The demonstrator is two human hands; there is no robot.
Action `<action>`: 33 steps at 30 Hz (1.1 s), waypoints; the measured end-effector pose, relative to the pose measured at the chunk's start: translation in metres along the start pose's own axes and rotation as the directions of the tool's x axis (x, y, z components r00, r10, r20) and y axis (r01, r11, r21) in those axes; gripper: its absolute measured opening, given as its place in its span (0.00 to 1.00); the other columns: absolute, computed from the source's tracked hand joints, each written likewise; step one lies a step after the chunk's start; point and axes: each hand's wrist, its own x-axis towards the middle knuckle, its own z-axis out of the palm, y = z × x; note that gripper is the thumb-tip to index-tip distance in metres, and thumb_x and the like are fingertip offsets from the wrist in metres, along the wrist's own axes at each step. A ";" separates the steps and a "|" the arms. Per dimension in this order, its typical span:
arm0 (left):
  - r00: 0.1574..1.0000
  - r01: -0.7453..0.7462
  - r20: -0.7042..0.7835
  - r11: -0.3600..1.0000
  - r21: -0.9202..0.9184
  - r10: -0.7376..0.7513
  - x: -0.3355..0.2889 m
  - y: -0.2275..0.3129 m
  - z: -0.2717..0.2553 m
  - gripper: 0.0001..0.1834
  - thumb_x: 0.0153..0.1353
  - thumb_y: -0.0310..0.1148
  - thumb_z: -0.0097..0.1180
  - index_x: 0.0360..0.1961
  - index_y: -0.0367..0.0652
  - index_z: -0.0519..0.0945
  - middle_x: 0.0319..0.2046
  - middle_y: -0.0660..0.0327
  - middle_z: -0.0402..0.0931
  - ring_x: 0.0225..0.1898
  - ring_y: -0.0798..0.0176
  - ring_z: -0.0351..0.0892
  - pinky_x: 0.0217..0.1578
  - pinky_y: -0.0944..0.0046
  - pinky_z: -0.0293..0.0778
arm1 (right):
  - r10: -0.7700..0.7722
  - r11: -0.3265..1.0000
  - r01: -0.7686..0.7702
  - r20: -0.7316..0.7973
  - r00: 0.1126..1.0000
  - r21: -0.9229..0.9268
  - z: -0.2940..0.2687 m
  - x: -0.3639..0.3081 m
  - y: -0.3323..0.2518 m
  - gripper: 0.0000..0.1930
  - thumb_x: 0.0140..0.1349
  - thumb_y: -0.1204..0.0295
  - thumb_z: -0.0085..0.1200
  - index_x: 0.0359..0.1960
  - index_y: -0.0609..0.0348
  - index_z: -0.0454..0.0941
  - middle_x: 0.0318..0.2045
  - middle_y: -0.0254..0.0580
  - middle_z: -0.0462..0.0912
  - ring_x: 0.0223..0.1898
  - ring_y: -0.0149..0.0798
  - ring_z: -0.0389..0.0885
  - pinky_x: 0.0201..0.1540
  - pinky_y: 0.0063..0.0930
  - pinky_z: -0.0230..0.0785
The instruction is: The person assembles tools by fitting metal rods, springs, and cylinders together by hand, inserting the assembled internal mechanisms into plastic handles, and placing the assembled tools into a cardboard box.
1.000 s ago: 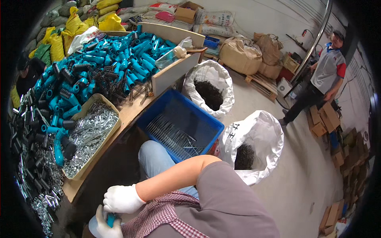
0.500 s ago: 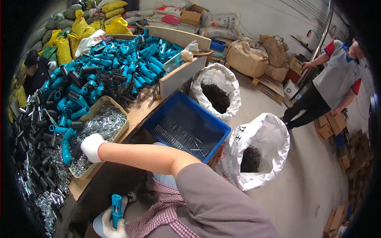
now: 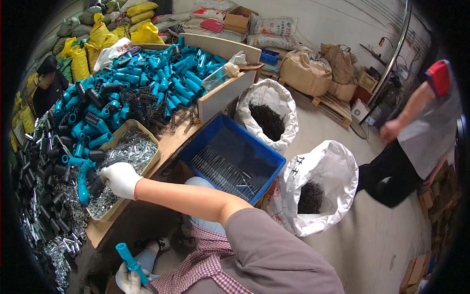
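The gloved left hand (image 3: pixel 129 281) was closed round a teal tubular handle (image 3: pixel 126 256), held tilted above the lap. The gloved right hand (image 3: pixel 121 180) reached over a tray (image 3: pixel 152 162) of metal pins, its grip impossible to tell. A black-ended teal piece (image 3: pixel 83 188) lay just beside its fingers. Beyond stood a blue bin (image 3: pixel 245 147) and a white sack (image 3: pixel 290 198) bearing dark handwritten-looking characters.
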 end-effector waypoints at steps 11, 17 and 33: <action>0.998 -0.041 -0.040 0.999 -0.021 0.040 0.002 0.004 0.008 0.27 0.70 0.43 0.50 0.61 0.34 0.67 0.39 0.59 0.75 0.31 0.71 0.74 0.25 0.72 0.71 | -0.102 0.991 0.107 0.068 0.992 -0.082 0.013 0.002 0.001 0.11 0.48 0.79 0.50 0.31 0.55 0.84 0.30 0.54 0.83 0.37 0.57 0.83 0.41 0.49 0.74; 0.985 0.097 -0.101 0.929 -0.356 -0.141 0.003 0.032 0.032 0.32 0.59 0.37 0.51 0.62 0.27 0.65 0.46 0.48 0.76 0.36 0.60 0.79 0.34 0.62 0.78 | -0.075 0.982 0.091 0.099 0.992 -0.164 -0.023 -0.001 -0.001 0.08 0.55 0.68 0.58 0.29 0.59 0.83 0.29 0.53 0.82 0.34 0.55 0.82 0.40 0.47 0.73; 0.962 0.008 -0.268 0.990 -0.138 -0.045 -0.006 0.004 0.020 0.27 0.58 0.28 0.58 0.58 0.29 0.71 0.47 0.53 0.77 0.44 0.65 0.78 0.47 0.67 0.74 | 0.017 0.917 -0.192 0.446 0.895 0.351 -0.008 -0.120 -0.105 0.12 0.50 0.78 0.67 0.35 0.62 0.78 0.30 0.42 0.84 0.31 0.31 0.84 0.35 0.27 0.76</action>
